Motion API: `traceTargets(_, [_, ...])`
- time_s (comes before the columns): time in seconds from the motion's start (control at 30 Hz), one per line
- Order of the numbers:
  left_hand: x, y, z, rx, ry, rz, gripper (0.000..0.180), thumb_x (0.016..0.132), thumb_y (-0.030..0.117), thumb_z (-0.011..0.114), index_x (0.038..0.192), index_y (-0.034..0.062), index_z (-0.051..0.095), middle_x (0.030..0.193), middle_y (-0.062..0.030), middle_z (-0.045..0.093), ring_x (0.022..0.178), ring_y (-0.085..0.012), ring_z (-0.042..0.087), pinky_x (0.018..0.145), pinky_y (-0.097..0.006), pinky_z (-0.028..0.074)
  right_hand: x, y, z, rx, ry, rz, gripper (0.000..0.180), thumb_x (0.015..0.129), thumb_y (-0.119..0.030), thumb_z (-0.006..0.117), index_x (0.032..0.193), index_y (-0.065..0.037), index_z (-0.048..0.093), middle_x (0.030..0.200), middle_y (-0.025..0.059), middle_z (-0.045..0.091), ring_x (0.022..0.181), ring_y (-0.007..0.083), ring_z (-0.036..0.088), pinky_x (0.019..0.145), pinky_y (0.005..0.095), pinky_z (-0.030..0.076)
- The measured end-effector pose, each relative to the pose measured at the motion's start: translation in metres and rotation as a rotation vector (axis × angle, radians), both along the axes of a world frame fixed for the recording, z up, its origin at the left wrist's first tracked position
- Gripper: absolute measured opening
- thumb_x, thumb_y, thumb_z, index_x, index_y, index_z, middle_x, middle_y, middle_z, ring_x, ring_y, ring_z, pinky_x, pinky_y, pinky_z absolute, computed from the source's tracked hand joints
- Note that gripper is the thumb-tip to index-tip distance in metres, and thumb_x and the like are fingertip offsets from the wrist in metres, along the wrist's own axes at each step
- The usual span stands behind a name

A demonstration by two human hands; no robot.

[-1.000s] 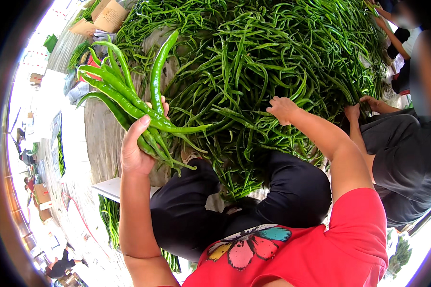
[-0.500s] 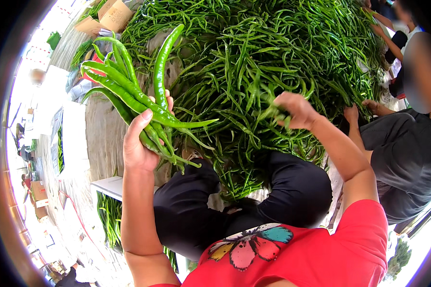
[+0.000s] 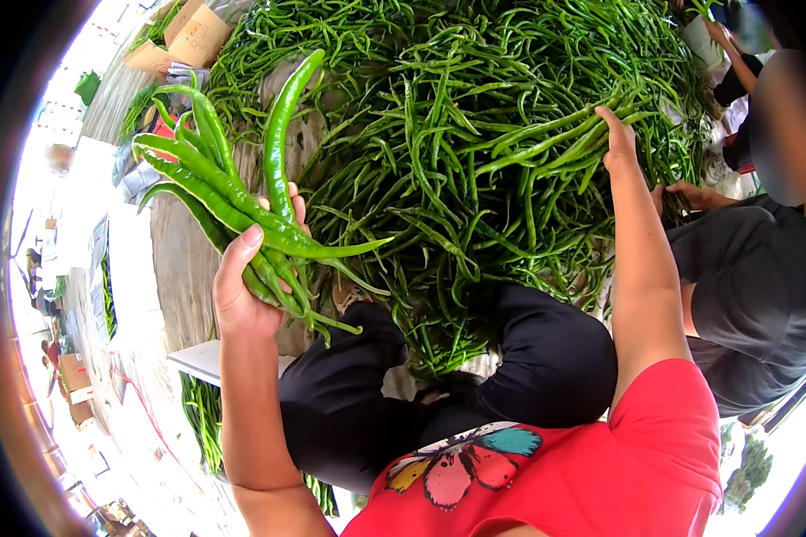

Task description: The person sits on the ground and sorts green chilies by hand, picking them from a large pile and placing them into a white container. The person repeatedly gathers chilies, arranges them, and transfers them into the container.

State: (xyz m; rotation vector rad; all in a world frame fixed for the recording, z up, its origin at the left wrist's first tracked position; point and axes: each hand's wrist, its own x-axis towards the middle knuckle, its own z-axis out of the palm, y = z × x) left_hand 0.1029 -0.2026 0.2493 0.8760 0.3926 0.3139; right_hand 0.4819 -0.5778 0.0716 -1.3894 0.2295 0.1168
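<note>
My left hand point(image 3: 246, 282) is raised and grips a bunch of long green chili peppers point(image 3: 228, 183) by their stem ends, tips fanning up and left. My right hand point(image 3: 620, 141) reaches far out to the right side of a big heap of green chili peppers point(image 3: 475, 125) and closes on a few long peppers point(image 3: 546, 139) lying across the top. My knees in black trousers point(image 3: 546, 367) sit at the heap's near edge.
Another person in a dark grey shirt point(image 3: 752, 295) sits at the right with a hand point(image 3: 685, 192) in the heap. Cardboard boxes point(image 3: 192, 36) stand at the top left. A white crate point(image 3: 210, 394) with green peppers sits at my lower left.
My right hand has moved from the near middle of the heap out to its far right and taken hold of peppers there. My left hand has stayed raised with its bunch.
</note>
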Motion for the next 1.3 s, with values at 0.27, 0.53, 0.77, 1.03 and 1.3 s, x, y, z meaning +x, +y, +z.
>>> traceTargets(0.27, [0.006, 0.002, -0.005, -0.023, 0.006, 0.005, 0.039, 0.082, 0.017, 0.06, 0.115, 0.0019, 0.048, 0.128, -0.02, 0.048, 0.121, -0.0297, 0.047, 0.098, -0.042, 0.042, -0.026, 0.037, 0.002, 0.015, -0.098, 0.409, 0.043, 0.071, -0.025, 0.074, 0.107, -0.004, 0.064, 0.107, 0.0076, 0.066, 0.092, 0.0185, 0.059, 0.087, 0.0361, 0.045])
traceTargets(0.53, [0.014, -0.007, 0.0, -0.001, 0.031, -0.04, 0.038, 0.082, 0.016, 0.059, 0.116, 0.0012, 0.049, 0.13, -0.0212, 0.046, 0.121, -0.0307, 0.047, 0.097, -0.041, 0.043, -0.041, 0.117, -0.018, -0.441, -0.115, 0.47, 0.043, 0.066, -0.029, 0.082, 0.097, -0.005, 0.067, 0.092, 0.0054, 0.068, 0.083, 0.0158, 0.063, 0.083, 0.0297, 0.047])
traceTargets(0.77, [0.013, -0.006, -0.002, 0.01, 0.031, -0.023, 0.037, 0.082, 0.016, 0.059, 0.115, 0.0007, 0.049, 0.13, -0.0216, 0.047, 0.121, -0.031, 0.048, 0.098, -0.041, 0.042, -0.047, 0.118, -0.027, -0.511, -0.147, 0.34, 0.045, 0.067, -0.035, 0.079, 0.099, -0.006, 0.066, 0.094, 0.0053, 0.068, 0.085, 0.0199, 0.063, 0.085, 0.0324, 0.047])
traceTargets(1.03, [0.001, 0.003, -0.001, -0.027, -0.004, 0.008, 0.037, 0.082, 0.015, 0.06, 0.115, 0.0024, 0.049, 0.128, -0.0208, 0.048, 0.121, -0.0304, 0.047, 0.097, -0.041, 0.043, -0.011, 0.004, 0.011, 0.717, -0.067, 0.003, 0.022, 0.082, -0.027, 0.064, 0.089, -0.006, 0.062, 0.086, 0.0079, 0.065, 0.081, 0.0239, 0.061, 0.08, 0.0433, 0.049])
traceTargets(1.3, [0.008, 0.007, 0.0, -0.04, -0.013, 0.0, 0.038, 0.081, 0.017, 0.059, 0.115, 0.0026, 0.049, 0.13, -0.0208, 0.046, 0.12, -0.0302, 0.048, 0.095, -0.042, 0.045, -0.013, 0.058, 0.016, 0.312, 0.063, 0.352, 0.029, 0.08, -0.024, 0.067, 0.099, -0.003, 0.063, 0.091, 0.0082, 0.064, 0.083, 0.0216, 0.061, 0.077, 0.0358, 0.05])
